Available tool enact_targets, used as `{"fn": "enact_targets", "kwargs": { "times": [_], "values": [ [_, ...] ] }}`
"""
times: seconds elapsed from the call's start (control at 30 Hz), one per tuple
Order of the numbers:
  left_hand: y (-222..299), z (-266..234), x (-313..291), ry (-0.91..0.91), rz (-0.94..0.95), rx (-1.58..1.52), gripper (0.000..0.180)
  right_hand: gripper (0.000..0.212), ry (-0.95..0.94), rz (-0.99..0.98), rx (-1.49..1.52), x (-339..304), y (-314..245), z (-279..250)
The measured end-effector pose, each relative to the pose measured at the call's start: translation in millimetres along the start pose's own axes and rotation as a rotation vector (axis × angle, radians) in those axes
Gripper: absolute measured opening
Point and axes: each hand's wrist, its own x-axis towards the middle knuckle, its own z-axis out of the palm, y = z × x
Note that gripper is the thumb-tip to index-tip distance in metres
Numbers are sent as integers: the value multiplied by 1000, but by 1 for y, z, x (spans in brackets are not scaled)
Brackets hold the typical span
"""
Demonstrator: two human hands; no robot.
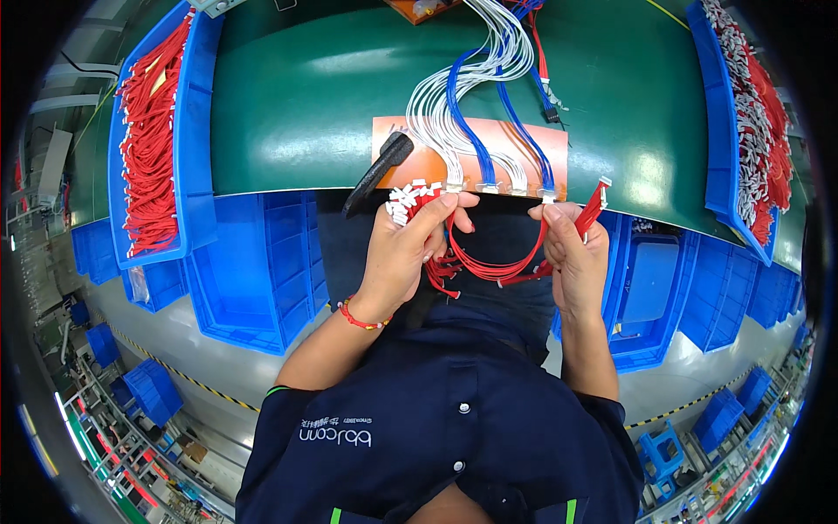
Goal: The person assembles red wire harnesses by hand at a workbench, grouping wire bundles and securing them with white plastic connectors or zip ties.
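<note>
My left hand (406, 249) is closed on a bundle of red wire cables whose white connectors (410, 201) fan out above the thumb. Its thumb and forefinger pinch at the table's front edge, by a white connector (453, 187) with white wires. My right hand (578, 249) is closed too, pinching near another connector (548, 196), on blue wires. More red cables (594, 210) stick out beside its fingers. A red wire loop (496, 272) hangs between both hands. The fingers hide whether the red ends are seated in the connectors.
An orange sheet (546, 144) lies on the green table (305, 105) under white wires (428, 100) and blue wires (463, 96). A black bar (377, 175) juts over the edge. Blue bins of red cables stand left (196, 131) and right (720, 122); blue crates (231, 271) sit below.
</note>
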Motion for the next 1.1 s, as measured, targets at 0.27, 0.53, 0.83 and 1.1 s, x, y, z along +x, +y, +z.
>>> {"fn": "enact_targets", "kwargs": {
  "times": [0.27, 0.53, 0.83, 1.1],
  "values": [
    [-1, -1, 0, -4, -4, -6, 26, 20, 45, 31, 128, -3, 3, 8],
    [-2, -1, 0, -10, 4, -14, 27, 20, 105, 61, 233, -4, 3, 15],
    [1, -4, 0, -57, -21, -8, 28, 28, 2, 34, -87, -2, -8, -14],
    [2, 4, 3, -106, -64, 38, 27, 28, -80, -79, -377, -4, -9, -3]
  ]
}}
